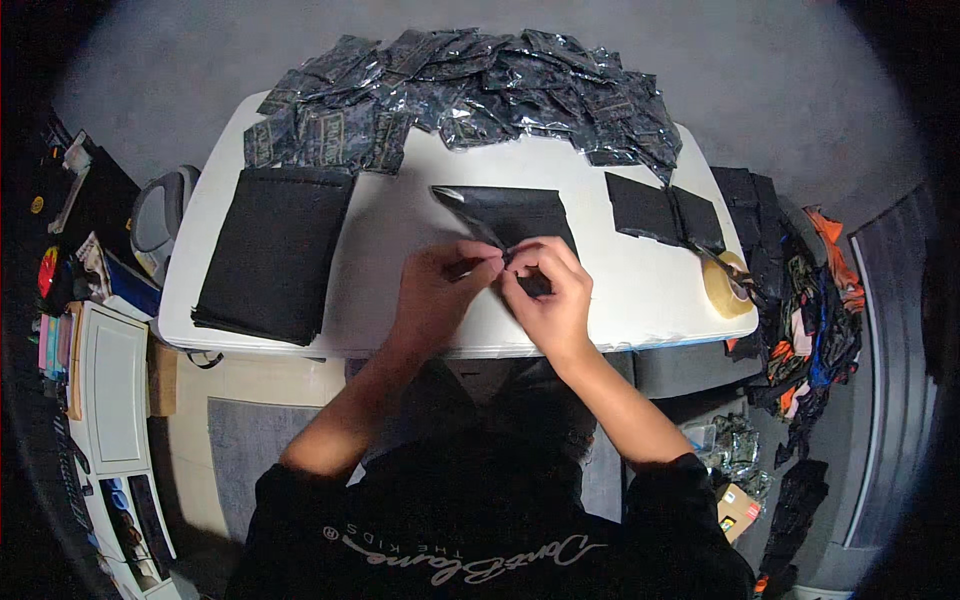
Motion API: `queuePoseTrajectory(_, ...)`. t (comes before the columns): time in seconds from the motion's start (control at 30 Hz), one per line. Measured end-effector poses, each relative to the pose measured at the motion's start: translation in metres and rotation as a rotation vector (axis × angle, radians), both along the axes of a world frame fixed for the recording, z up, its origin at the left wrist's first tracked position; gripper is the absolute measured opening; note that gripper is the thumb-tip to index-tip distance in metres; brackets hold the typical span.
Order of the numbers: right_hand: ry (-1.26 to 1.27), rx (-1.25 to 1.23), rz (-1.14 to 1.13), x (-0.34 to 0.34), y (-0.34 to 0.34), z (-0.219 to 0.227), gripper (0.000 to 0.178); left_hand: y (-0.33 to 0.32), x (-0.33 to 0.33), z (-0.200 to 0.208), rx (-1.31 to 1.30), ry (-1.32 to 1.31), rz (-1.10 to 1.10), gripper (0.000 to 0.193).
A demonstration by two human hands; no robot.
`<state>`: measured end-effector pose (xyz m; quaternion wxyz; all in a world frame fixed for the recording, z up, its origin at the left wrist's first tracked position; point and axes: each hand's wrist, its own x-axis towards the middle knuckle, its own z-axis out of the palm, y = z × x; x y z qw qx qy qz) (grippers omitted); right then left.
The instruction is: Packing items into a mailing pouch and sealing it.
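A thin, flat black sheet or bag (530,208) lies in the middle of the white table (400,215), its left corner folded over at a slant. My left hand (452,280) pinches the near edge of it between thumb and fingers. Right beside, my right hand (550,290) is closed on the same edge, fingertips almost meeting those of the left. Whatever small part sits between the fingertips is mostly hidden. To the left lies a neat stack of larger black sheets (275,250).
A heap of shiny dark packets (480,85) covers the table's far side. At the right are two small black pieces (645,207), a roll of clear yellowish tape (722,290) and a dark tool partly over it. Dark and orange clothing (800,330) hangs beyond the right edge.
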<state>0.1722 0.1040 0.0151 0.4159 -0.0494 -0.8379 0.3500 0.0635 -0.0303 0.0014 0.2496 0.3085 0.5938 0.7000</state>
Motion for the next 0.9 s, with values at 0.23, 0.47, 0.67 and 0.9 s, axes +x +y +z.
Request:
queuePoseTrajectory(0.23, 0.009, -0.159, 0.052, 0.011, -0.012, 0.007, 0.017, -0.006, 0.014, 0.007, 0.006, -0.054, 0.081, 0.021)
queuePoseTrajectory(0.47, 0.022, -0.302, 0.036, 0.012, -0.018, 0.007, 0.014, -0.002, 0.018, 0.007, 0.054, -0.136, 0.097, 0.017)
queuePoseTrajectory(0.67, 0.032, -0.231, 0.04, 0.012, -0.02, 0.013, 0.013, -0.003, 0.021, 0.016, 0.077, -0.097, 0.153, 0.015)
queuePoseTrajectory(0.9, 0.03, -0.269, 0.036, 0.015, -0.018, 0.012, 0.013, -0.002, 0.024, 0.019, 0.09, -0.055, 0.164, 0.013)
